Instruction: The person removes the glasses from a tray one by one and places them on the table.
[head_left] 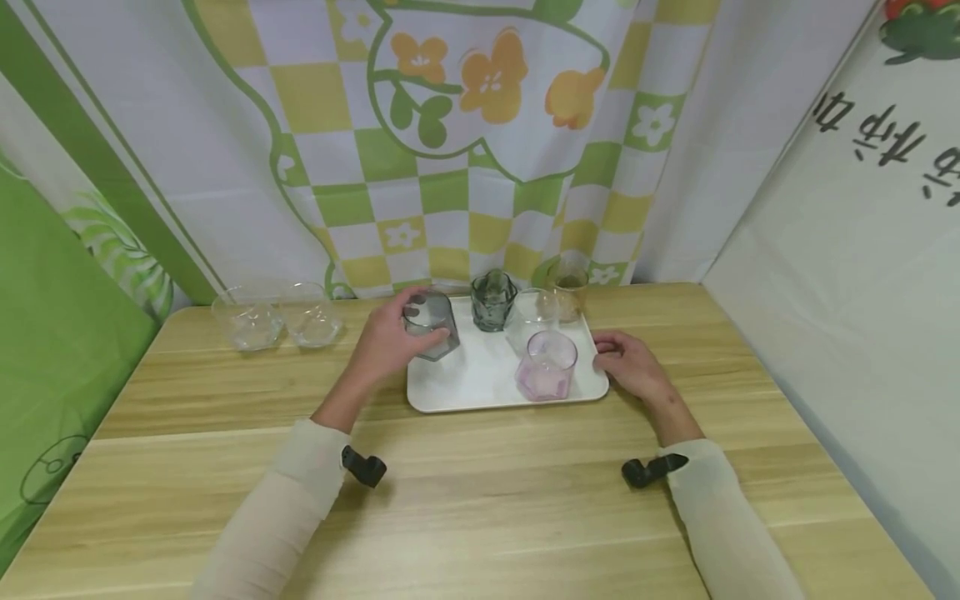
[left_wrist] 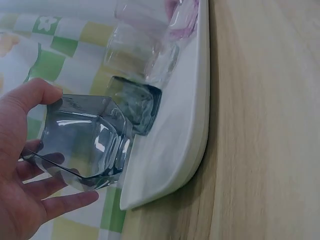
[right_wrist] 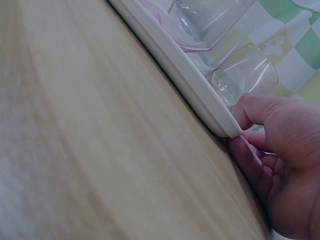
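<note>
My left hand point(head_left: 386, 340) grips a grey hexagonal glass point(left_wrist: 85, 137), thumb on one side and fingers on the other, at the left end of the white tray point(head_left: 465, 387). At the tray's right edge, my right hand point(head_left: 633, 364) pinches the rim point(right_wrist: 227, 122) between thumb and fingers. A dark green-grey glass point(head_left: 493, 302) stands on the tray beside the grey one. Further right are a clear glass point(head_left: 531, 312), a pinkish-purple glass point(head_left: 547, 371) near the front, and an amber glass point(head_left: 570, 292) at the back corner. Whether the grey glass touches the tray is unclear.
Two clear glasses point(head_left: 311, 321) stand side by side on the wooden table point(head_left: 480, 500), left of the tray near the back edge. A checked, flowered curtain point(head_left: 450, 192) hangs right behind the table. A white wall panel point(head_left: 862, 250) rises along the right.
</note>
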